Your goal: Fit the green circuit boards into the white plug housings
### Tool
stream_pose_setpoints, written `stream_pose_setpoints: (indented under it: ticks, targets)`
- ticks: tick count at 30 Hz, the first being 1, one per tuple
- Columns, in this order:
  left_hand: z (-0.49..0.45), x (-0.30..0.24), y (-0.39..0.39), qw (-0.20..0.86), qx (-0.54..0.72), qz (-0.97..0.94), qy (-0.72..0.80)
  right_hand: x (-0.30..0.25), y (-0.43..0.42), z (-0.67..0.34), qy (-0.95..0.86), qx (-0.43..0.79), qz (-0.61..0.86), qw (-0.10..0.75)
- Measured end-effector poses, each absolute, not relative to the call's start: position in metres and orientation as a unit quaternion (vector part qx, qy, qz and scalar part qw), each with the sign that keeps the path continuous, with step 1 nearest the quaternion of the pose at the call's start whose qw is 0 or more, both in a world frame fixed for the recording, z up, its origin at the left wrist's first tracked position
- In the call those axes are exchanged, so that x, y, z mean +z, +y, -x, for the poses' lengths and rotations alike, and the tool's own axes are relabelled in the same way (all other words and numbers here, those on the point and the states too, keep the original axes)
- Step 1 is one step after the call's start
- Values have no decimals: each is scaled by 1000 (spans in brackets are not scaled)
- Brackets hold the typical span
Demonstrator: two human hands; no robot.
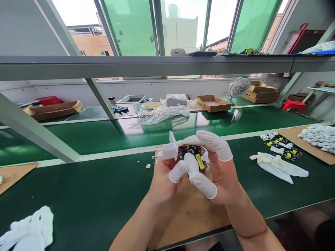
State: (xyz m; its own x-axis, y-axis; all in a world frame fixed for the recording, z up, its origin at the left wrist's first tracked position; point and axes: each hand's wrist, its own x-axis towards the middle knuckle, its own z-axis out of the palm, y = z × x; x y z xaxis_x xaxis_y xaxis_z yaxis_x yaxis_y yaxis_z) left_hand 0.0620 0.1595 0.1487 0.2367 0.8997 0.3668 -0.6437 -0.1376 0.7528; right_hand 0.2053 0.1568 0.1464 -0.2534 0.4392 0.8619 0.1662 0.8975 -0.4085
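Note:
Both my hands are raised together above a brown cardboard sheet on the green bench. My left hand grips a white plug part with two prongs pointing left. My right hand pinches a small circuit board with dark, orange and yellow components, pressed against the plug part. White finger cots cover several fingertips on both hands. How the board and the plug meet is hidden by my fingers.
White gloves lie to the right, beside circuit boards and a pile of white parts on cardboard. A white cloth lies front left. Plastic wrap, cardboard trays and a fan stand on the far bench.

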Motion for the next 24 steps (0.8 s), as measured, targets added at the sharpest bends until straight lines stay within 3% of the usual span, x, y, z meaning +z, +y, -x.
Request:
stream_pose_setpoints:
  ticks: [3, 10, 24]
  targets:
    - [-61, 145, 157, 657, 599, -420, 180, 149, 153, -203, -751, 141, 181, 619]
    - [-54, 143, 155, 683, 583, -395, 196, 151, 156, -203, -778, 113, 188, 589]
    - [-51, 160, 134, 700, 561, -392, 205, 148, 161, -206, -769, 69, 176, 611]
